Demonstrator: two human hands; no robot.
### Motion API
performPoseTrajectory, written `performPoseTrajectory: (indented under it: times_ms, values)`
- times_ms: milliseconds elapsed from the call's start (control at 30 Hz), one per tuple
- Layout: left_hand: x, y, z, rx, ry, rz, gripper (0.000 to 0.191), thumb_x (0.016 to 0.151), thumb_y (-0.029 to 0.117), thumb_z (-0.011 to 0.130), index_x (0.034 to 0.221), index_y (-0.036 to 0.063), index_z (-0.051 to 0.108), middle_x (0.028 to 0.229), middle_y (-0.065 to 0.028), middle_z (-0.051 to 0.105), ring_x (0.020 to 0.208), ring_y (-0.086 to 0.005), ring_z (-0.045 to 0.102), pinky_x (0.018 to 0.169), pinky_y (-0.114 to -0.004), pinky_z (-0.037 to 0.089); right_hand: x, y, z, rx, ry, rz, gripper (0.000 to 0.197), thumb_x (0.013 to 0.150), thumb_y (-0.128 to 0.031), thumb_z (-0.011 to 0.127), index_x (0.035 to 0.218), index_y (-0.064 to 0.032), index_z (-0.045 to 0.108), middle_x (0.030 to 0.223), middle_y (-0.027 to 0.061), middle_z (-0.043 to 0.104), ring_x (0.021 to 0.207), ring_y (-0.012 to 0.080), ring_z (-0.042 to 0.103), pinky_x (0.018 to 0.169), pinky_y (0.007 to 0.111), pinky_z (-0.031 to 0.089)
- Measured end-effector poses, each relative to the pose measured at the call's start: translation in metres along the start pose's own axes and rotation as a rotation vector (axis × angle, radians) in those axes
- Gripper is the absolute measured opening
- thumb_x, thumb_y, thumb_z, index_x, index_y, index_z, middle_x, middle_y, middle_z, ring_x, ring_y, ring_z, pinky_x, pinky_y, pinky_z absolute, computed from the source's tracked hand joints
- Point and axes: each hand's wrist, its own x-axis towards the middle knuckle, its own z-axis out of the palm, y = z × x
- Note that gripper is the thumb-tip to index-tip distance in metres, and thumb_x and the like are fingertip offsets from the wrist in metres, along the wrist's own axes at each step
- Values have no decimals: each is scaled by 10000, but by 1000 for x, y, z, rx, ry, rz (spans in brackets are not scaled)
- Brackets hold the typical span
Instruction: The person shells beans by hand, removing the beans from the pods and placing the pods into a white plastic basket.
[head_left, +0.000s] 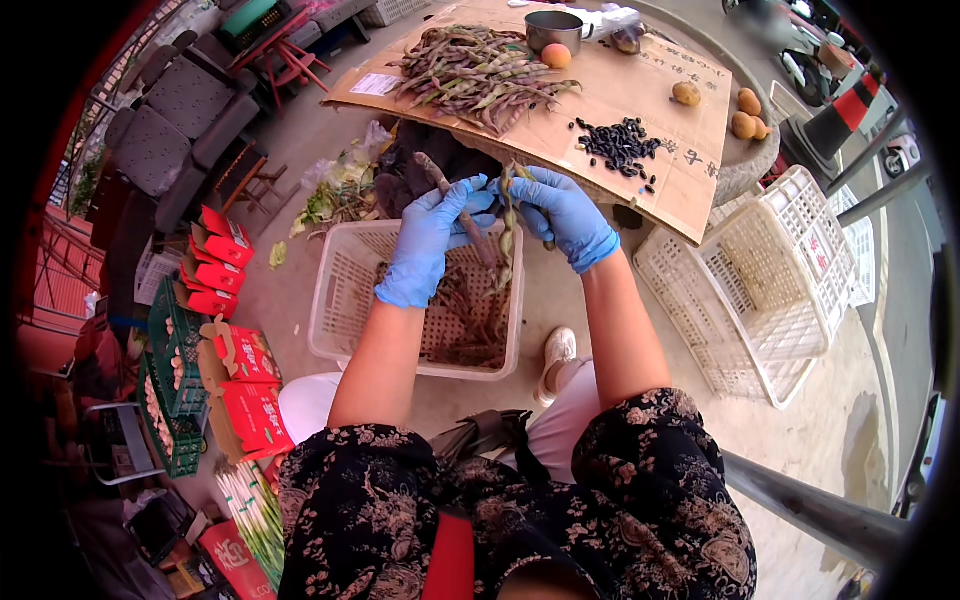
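Note:
In blue gloves, both my hands are raised above a white plastic crate (322, 300) that holds bean pods or shells (469, 322). My left hand (442, 225) grips a purplish bean pod (480, 244). Between the fingers of my right hand (559, 214) is a greenish, lumpy bean pod (508, 232), hanging down beside the other one. On the cardboard sheet (637, 82) ahead lie a heap of purple-streaked bean pods (480, 71) and a small pile of black beans (619, 146).
A metal pot (553, 31), a peach (556, 55) and a potato (686, 93) rest on the cardboard. White plastic crates (750, 285) stand at my right. Red cartons (251, 412), green egg crates (176, 367) and scallions (251, 502) are at my left. Leaf scraps (337, 180) litter the floor.

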Motion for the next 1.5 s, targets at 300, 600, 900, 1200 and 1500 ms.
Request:
performPoseTrajectory:
  times_ms: [300, 600, 900, 1200, 1500]
  values:
    - [7, -8, -9, -8, 24, -53, 414, 860, 348, 520, 1125, 31, 532, 1019, -110, 607, 815, -172, 610, 715, -300, 506, 3, 2, 5, -98, -20, -6, 185, 796, -227, 617, 847, -55, 570, 645, -12, 529, 431, 31, 383, 389, 174, 298]
    - [8, -4, -4, 41, 75, 9, 438, 866, 372, 501, 1160, 47, 510, 1080, -102, 587, 917, -152, 579, 786, -323, 466, 13, 30, 18, -479, -17, -55, 241, 709, -215, 685, 781, 7, 627, 663, 24, 579, 600, 72, 477, 580, 249, 425]
    - [3, -12, -21, -144, -171, -54, 329, 873, 225, 505, 1131, 21, 526, 1089, -93, 572, 955, -168, 567, 822, -331, 470, 11, 23, 9, -472, -67, -26, 218, 762, -180, 654, 864, 10, 626, 740, 2, 598, 659, 56, 492, 627, 217, 421]
    - [2, -9, -2, 71, -90, -56, 255, 861, 214, 538, 1030, 30, 586, 939, -37, 607, 826, -126, 583, 741, -301, 506, 18, 32, 2, -398, -60, -79, 194, 716, -187, 660, 793, -10, 640, 684, 20, 606, 622, 57, 497, 590, 233, 432]
    - [8, -12, 12, 134, -43, 47, 194, 843, 163, 565, 944, 6, 617, 803, -37, 620, 679, -110, 595, 623, -247, 515, 14, 32, 3, -529, 151, -113, 215, 671, -197, 662, 732, 4, 617, 632, 26, 586, 568, 68, 488, 534, 242, 427]
